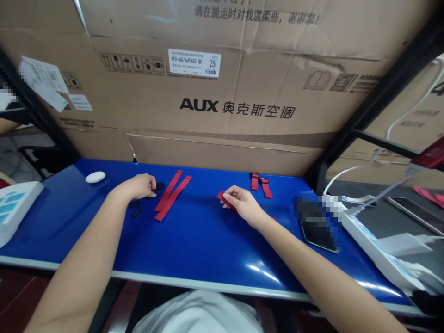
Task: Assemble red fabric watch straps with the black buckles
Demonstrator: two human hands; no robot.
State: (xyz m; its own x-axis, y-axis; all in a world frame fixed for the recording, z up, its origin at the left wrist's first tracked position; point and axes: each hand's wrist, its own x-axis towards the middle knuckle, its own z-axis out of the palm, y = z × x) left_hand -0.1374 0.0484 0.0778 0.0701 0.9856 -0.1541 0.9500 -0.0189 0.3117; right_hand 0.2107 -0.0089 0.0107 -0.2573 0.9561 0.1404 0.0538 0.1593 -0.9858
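My right hand pinches a short red webbing strap above the blue table; part of the strap is hidden by the fingers. Farther left, my left hand is closed, its fingertips at a small black plastic buckle. More black buckles lie beneath the left wrist. Two flat red straps rest side by side between my hands. Behind the right hand are two red straps with black buckles attached. A bit of red shows beside my right wrist.
A large cardboard box stands along the back of the blue table. On the right lie a dark phone and a white power strip with cables. A white oval object and a white-and-blue object are at the left.
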